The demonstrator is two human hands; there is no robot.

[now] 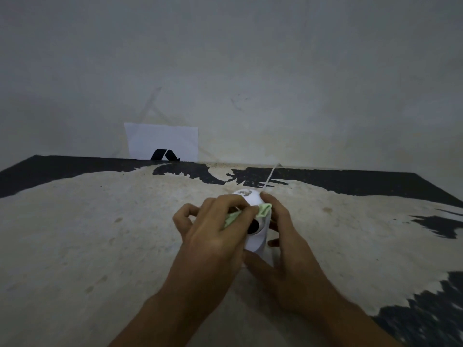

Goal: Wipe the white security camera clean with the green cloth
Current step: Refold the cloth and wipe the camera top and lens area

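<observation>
Both hands meet mid-surface: left hand (213,234) pinches the green cloth (260,211) with curled fingers and presses it on the white security camera (255,236), right hand (288,249) wraps the camera's right side, fingertips on its dome. Camera sits on the worn, black-patched surface (100,234), thin white cable (270,176) running toward the wall. White paper sheet (162,141) with a black logo leans against the wall at far left.

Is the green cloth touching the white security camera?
Touching. The head view shows the green cloth, under the left hand, lying directly against the white security camera.
</observation>
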